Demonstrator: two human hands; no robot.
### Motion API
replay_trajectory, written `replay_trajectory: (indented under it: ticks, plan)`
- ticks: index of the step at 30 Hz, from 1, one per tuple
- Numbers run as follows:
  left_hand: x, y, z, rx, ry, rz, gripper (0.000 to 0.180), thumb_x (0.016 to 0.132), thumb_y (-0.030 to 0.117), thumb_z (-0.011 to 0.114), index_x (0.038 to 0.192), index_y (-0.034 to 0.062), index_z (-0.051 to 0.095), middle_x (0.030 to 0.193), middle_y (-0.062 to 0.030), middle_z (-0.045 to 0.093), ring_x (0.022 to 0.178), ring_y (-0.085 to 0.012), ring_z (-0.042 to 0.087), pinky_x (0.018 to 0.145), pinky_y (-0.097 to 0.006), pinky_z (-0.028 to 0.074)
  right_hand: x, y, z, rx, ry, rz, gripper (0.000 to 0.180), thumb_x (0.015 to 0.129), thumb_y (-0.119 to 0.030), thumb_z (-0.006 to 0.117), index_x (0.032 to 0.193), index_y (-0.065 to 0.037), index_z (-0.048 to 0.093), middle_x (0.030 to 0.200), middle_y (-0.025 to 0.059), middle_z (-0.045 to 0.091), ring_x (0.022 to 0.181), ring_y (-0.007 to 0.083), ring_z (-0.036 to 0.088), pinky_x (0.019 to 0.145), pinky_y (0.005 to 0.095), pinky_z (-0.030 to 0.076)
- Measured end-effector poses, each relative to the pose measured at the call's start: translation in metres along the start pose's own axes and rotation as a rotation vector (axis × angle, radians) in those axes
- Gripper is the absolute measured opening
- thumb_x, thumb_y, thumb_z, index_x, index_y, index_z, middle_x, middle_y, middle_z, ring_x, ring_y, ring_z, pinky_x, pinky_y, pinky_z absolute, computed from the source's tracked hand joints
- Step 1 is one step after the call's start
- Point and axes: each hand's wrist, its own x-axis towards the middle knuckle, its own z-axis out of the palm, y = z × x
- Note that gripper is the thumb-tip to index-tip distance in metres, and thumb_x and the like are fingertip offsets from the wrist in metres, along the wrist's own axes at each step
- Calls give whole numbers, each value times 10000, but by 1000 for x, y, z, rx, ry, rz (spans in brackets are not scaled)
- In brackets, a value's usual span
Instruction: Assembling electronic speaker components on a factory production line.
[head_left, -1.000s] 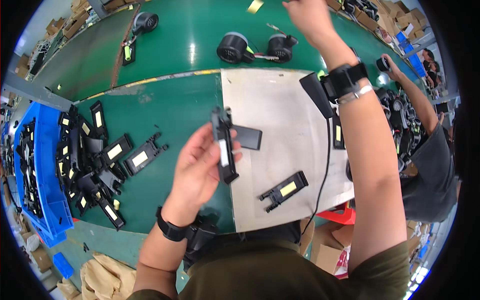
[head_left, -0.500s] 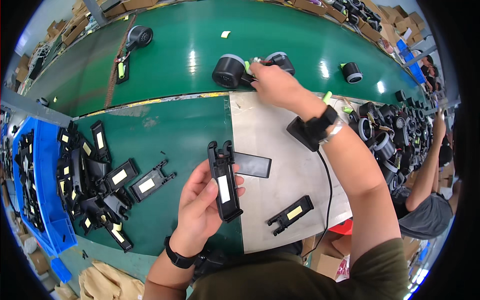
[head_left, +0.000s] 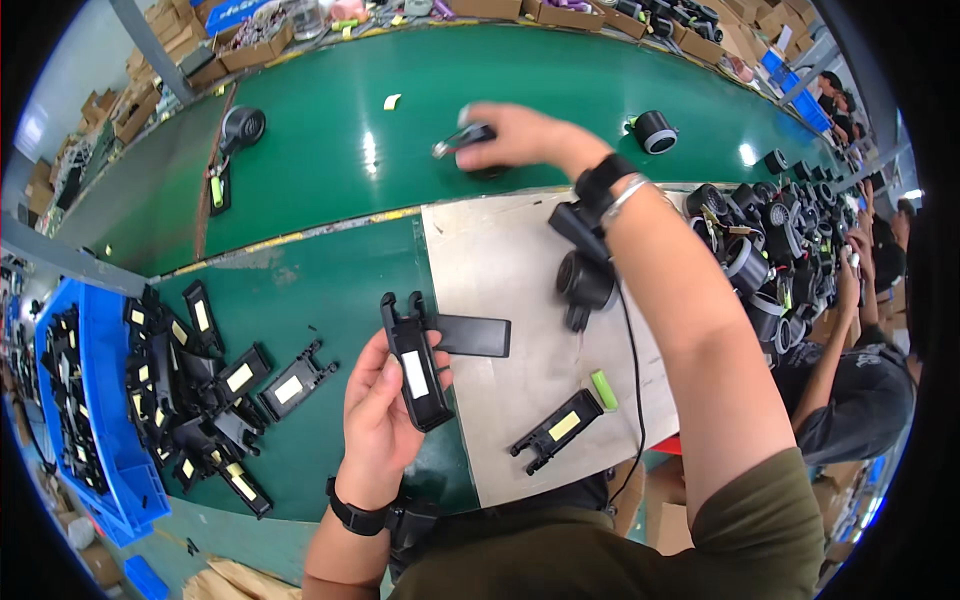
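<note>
The green conveyor belt (head_left: 330, 130) runs across the top of the view, and everything else sits on the near side of it. Just below it lies the pale work mat (head_left: 520, 290), with a black round unit (head_left: 585, 280) standing on the mat's right part and a flat black bracket (head_left: 558, 430) with a yellow label lying nearer the person. Left of the mat, a heap of like brackets (head_left: 200, 390) spreads beside a blue bin (head_left: 100, 400).

The right hand (head_left: 510, 135) is stretched out over the belt, fingers closed on a dark round part (head_left: 465, 140) (its exact shape is blurred). The left hand (head_left: 385, 415) is clamped on an upright black bracket (head_left: 412, 362) over the mat's left edge.

This looks like the fetching step: one piece is ready, the mate is being picked off the belt. The next move calls for bringing the round part back over the mat and lining it up with the bracket's forked end.
</note>
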Motion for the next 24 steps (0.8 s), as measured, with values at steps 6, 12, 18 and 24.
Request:
replay_trajectory:
  ticks: [6, 12, 18, 24]
  plan:
    - [-3, -1, -2, 79, 111, 93, 389, 890, 213, 526, 1170, -37, 425, 1114, -200, 542, 936, -249, 602, 790, -358, 535, -60, -11, -25, -100, 121, -13, 464, 633, -206, 710, 1018, -14, 534, 947, 173, 589, 889, 316, 567, 791, 361, 453]
    - [-4, -7, 5, 37, 8, 1, 352, 903, 134, 472, 1217, -8, 397, 1139, -209, 533, 959, -266, 596, 830, -386, 522, -186, 26, -36, -378, -93, 94, 519, 659, -267, 754, 1044, -3, 528, 920, 163, 590, 874, 287, 576, 772, 339, 451]
    - [2, -11, -3, 65, 54, 4, 338, 905, 124, 464, 1211, -7, 408, 1114, -203, 549, 942, -261, 601, 806, -372, 525, -192, 37, -90, 32, 246, 194, 362, 777, -214, 675, 1032, 16, 559, 890, 107, 624, 835, 203, 585, 740, 316, 461]
    - [2, -15, 5, 202, 114, 28, 367, 891, 212, 521, 1144, -40, 436, 1064, -173, 563, 887, -218, 610, 764, -323, 539, -123, 111, -105, -553, 263, 446, 588, 703, -194, 719, 1220, -56, 475, 1189, 190, 521, 1076, 341, 518, 892, 393, 450]
